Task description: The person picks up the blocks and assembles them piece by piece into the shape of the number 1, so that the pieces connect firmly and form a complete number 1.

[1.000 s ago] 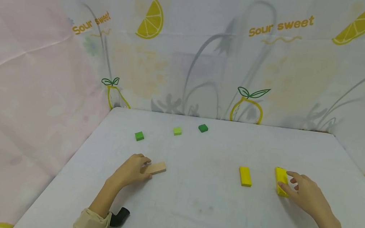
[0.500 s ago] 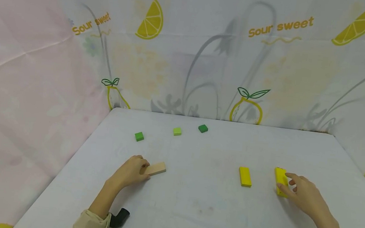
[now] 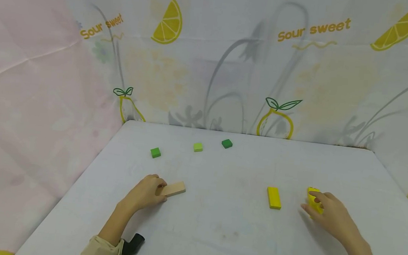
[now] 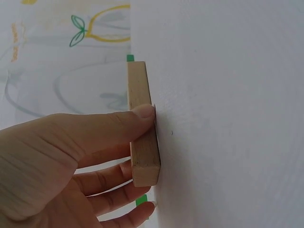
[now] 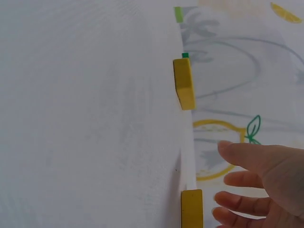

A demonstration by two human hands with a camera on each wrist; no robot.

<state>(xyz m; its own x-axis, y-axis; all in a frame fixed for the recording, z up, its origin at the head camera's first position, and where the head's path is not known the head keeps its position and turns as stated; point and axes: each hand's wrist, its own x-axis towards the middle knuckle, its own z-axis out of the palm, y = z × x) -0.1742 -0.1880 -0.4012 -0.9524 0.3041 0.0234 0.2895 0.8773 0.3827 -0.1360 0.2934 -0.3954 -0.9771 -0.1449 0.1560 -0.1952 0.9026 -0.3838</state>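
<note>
My left hand pinches the near end of a plain wooden block on the left of the table. In the left wrist view the thumb lies across the block's side, with the other fingers behind it. Over on the right, my right hand hovers with loosely bent fingers above a yellow block, covering part of it in the head view. The right wrist view shows a gap between those fingertips and the yellow block. A second yellow block lies flat to the left of it.
Toward the back of the white table lie a green block, a light green block and a dark green block. A lemon-patterned cloth hangs behind. A black device sits at the left wrist.
My right hand has shifted left, from beside the right yellow block to over it. The left hand and the wooden block stay nearly in place.
</note>
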